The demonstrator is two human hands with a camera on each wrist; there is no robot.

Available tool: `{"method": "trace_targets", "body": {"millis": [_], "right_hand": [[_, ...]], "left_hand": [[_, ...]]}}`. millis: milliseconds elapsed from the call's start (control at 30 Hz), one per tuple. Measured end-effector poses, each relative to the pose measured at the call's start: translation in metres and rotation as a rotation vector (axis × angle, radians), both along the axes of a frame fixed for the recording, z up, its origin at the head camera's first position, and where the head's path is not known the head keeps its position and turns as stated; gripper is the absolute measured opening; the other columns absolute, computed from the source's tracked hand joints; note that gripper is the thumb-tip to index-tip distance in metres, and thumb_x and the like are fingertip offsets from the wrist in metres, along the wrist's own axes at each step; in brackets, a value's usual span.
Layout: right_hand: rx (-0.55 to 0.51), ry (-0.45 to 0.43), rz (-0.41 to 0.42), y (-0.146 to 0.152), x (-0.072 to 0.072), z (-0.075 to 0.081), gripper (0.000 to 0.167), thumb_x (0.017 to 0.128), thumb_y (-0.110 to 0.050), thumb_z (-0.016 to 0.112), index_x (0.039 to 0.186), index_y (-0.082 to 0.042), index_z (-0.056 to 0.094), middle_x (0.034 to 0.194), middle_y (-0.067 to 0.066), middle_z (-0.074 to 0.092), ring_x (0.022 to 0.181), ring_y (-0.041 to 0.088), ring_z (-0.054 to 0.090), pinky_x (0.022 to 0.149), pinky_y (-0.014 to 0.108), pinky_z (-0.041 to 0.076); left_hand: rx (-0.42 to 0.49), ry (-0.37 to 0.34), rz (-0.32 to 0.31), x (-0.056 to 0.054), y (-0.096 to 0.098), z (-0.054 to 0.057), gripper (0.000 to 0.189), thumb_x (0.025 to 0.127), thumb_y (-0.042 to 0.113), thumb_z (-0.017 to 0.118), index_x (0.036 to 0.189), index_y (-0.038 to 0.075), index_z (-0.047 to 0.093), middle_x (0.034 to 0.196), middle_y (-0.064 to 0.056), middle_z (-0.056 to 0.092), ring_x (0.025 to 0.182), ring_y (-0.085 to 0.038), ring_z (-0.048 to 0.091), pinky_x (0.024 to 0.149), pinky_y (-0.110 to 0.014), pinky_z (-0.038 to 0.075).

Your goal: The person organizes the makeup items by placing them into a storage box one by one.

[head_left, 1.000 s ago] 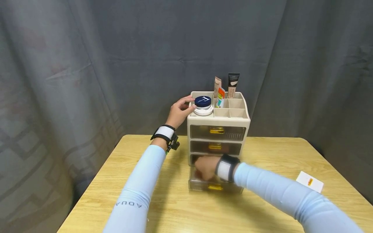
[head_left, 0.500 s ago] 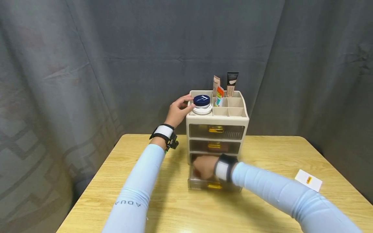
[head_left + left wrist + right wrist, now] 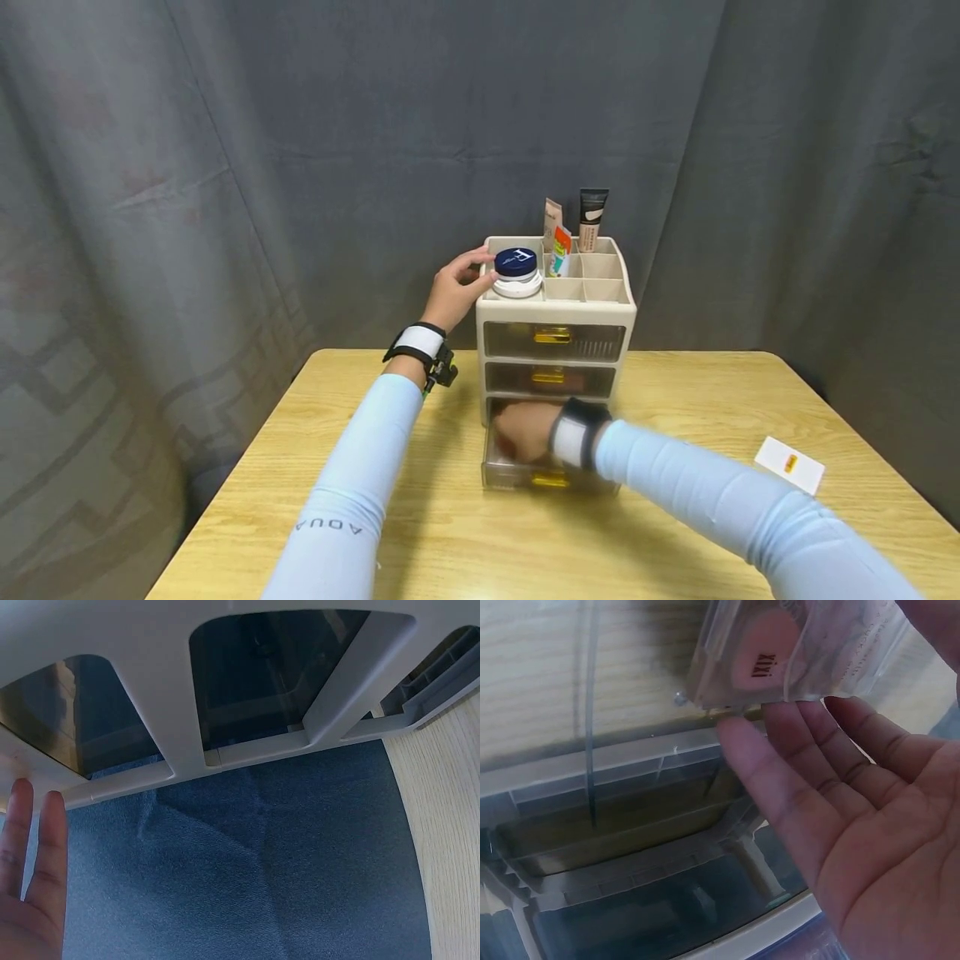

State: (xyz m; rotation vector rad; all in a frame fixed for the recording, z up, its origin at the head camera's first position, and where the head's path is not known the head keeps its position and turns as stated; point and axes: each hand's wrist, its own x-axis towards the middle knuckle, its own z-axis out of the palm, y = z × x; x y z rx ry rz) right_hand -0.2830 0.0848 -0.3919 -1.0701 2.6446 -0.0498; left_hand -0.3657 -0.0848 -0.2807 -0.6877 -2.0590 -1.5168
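On the table stands a cream drawer organizer [image 3: 557, 312] with smoky clear drawer fronts and gold handles. My left hand [image 3: 454, 292] rests at its upper left edge, thumb over the rim; in the left wrist view two fairly straight fingers touch its side. Its bottom drawer [image 3: 510, 477] is pulled out, and my right hand [image 3: 529, 427] reaches down into it. In the right wrist view that hand holds a clear plastic case [image 3: 780, 652] between thumb and fingers, with a pink sponge marked "xixi" inside. The head view hides this case behind the hand.
In the organizer's top sections are a navy-lidded jar [image 3: 516, 262] on a white round case [image 3: 517, 288], a black-capped tube [image 3: 591, 221], a beige tube [image 3: 552, 218] and a colourful tube [image 3: 560, 252]. A white card [image 3: 789, 465] lies at right on the wooden table [image 3: 300, 467]. Grey curtains surround it.
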Motion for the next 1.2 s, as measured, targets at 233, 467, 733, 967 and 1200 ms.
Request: {"method": "trace_targets", "body": {"millis": [233, 467, 733, 967, 1200], "right_hand": [[-0.032, -0.001, 0.028, 0.004, -0.002, 0.004, 0.033, 0.069, -0.005, 0.08, 0.089, -0.021, 0.059, 0.075, -0.009, 0.055, 0.067, 0.011, 0.055, 0.058, 0.025, 0.048], [-0.085, -0.037, 0.01, 0.016, 0.004, 0.026, 0.033, 0.07, -0.019, 0.082, 0.094, -0.019, 0.06, 0.082, -0.008, 0.057, 0.071, 0.013, 0.056, 0.063, 0.027, 0.049], [-0.106, 0.058, 0.009, 0.038, 0.021, 0.065, 0.075, 0.068, -0.037, 0.085, 0.129, -0.003, 0.057, 0.126, 0.011, 0.06, 0.111, 0.025, 0.057, 0.095, 0.042, 0.045], [-0.212, 0.105, 0.024, 0.078, 0.036, 0.091, 0.068, 0.072, -0.032, 0.084, 0.125, 0.002, 0.059, 0.119, 0.014, 0.063, 0.106, 0.03, 0.059, 0.091, 0.047, 0.047], [-0.276, 0.141, -0.051, 0.132, 0.037, 0.093, 0.061, 0.073, -0.031, 0.085, 0.118, 0.003, 0.062, 0.111, 0.014, 0.065, 0.1, 0.03, 0.061, 0.086, 0.048, 0.049]], "left_hand": [[0.006, 0.003, -0.003, 0.003, 0.002, 0.001, 0.031, 0.09, 0.01, 0.07, 0.12, 0.004, 0.067, 0.14, -0.003, 0.053, 0.096, -0.03, 0.059, 0.085, -0.045, 0.047], [0.003, 0.02, -0.021, 0.025, 0.005, 0.014, 0.031, 0.09, 0.003, 0.067, 0.12, -0.005, 0.064, 0.14, -0.016, 0.051, 0.095, -0.036, 0.058, 0.082, -0.04, 0.047], [0.01, 0.023, -0.038, 0.032, 0.004, 0.019, 0.031, 0.089, 0.001, 0.067, 0.119, -0.008, 0.063, 0.14, -0.019, 0.05, 0.095, -0.04, 0.059, 0.082, -0.038, 0.048], [0.011, 0.02, -0.034, 0.032, 0.004, 0.018, 0.032, 0.09, 0.002, 0.067, 0.119, -0.008, 0.063, 0.14, -0.019, 0.05, 0.096, -0.04, 0.059, 0.081, -0.033, 0.048], [0.004, 0.033, -0.026, 0.031, 0.004, 0.02, 0.031, 0.09, 0.001, 0.066, 0.119, -0.01, 0.062, 0.14, -0.02, 0.05, 0.099, -0.039, 0.058, 0.089, -0.047, 0.045]]}}
